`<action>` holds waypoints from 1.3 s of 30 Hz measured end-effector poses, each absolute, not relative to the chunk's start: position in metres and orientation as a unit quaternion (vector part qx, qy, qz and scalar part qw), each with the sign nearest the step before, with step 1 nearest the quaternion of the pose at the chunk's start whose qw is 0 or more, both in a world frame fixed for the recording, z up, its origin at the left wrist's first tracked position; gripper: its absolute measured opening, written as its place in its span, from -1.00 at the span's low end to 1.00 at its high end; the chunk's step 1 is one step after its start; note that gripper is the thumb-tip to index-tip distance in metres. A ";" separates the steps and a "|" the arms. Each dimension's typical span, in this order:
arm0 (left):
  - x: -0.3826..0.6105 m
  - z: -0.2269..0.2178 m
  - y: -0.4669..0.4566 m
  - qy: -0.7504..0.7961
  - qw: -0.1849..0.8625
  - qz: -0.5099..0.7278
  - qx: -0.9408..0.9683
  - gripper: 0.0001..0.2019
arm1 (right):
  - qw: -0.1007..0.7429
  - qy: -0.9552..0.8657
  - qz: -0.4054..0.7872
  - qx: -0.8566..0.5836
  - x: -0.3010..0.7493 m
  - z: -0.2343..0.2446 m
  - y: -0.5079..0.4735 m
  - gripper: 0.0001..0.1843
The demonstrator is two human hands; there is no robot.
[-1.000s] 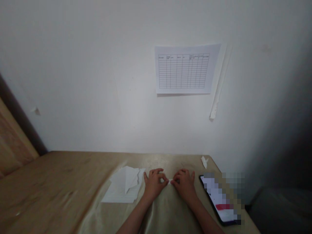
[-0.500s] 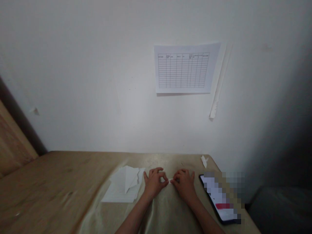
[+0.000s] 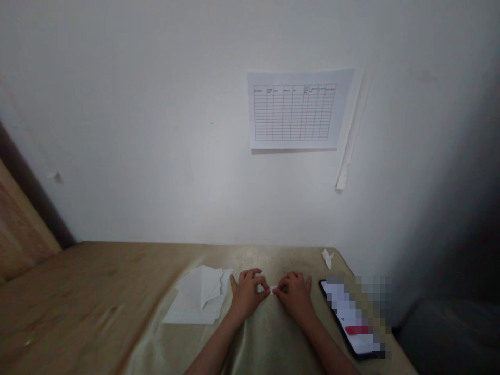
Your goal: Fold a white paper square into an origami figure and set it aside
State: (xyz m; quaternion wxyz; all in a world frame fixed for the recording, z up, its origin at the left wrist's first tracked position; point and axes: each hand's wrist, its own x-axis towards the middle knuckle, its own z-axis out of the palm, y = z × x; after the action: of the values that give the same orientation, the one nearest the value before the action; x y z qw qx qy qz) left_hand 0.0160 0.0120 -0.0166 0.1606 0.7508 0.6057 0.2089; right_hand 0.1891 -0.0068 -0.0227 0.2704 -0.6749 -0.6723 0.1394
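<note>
Between my hands is a small piece of white paper (image 3: 273,289), mostly covered by the fingertips. My left hand (image 3: 248,291) pinches its left end with thumb and forefinger, the other fingers raised and spread. At the right end, my right hand (image 3: 296,294) grips it in the same way, fingers curled. Both hands are low over the table, their fingertips a short distance apart. Left of my left hand lie several white paper sheets (image 3: 191,307), the top ones folded or torn along an edge.
A phone (image 3: 351,320) with a lit screen, partly blurred out, lies right of my right hand on the brown-covered table (image 3: 117,281). Behind it is a white paper scrap (image 3: 327,259). A printed table sheet (image 3: 295,112) hangs on the white wall (image 3: 156,130) behind.
</note>
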 end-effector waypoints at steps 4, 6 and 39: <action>0.017 -0.018 0.012 0.608 0.169 0.208 0.747 -0.93 | 0.264 -0.669 0.134 -0.682 0.190 -0.022 -0.007 -0.86; 0.018 -0.017 0.011 0.608 0.170 0.209 0.746 -0.91 | 0.259 -0.666 0.134 -0.687 0.190 -0.022 -0.007 -0.85; 0.009 -0.004 0.007 0.599 0.209 0.153 0.758 -0.79 | 0.212 -0.694 0.150 -0.672 0.202 -0.021 -0.006 -0.85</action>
State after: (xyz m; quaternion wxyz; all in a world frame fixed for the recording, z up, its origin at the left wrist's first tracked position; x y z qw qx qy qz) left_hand 0.0087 0.0068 -0.0044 0.2087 0.7577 0.5992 0.1526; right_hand 0.2024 -0.0057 -0.0207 0.2117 -0.6715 -0.6940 0.1502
